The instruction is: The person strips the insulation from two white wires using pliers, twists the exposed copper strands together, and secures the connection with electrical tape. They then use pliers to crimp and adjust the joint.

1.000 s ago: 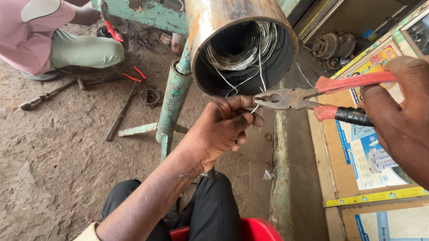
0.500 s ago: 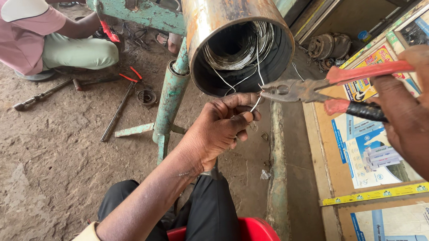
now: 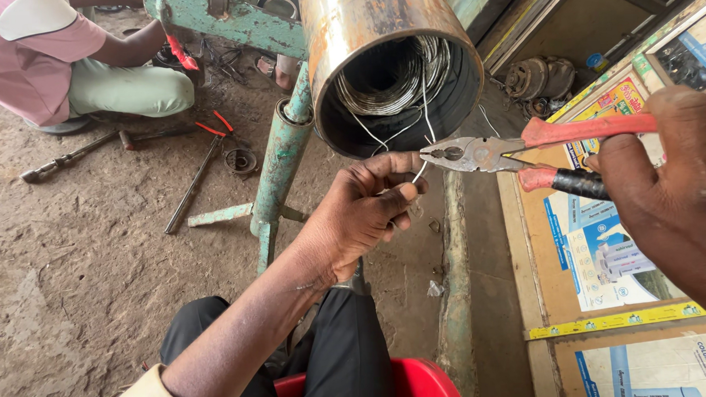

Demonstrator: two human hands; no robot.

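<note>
A person's left hand is pinching a thin wire between thumb and fingertips, just below the mouth of a rusty steel cylinder mounted on a green stand. The right hand, wrapped tight around red-handled pliers, is bringing the slightly parted nose to the same strand. Coils of wire are already lying packed inside the cylinder; a few loose ends hanging from it are seemingly awaiting attention. Nearby, a crouching co-worker is working among tools on the dirt floor.
</note>
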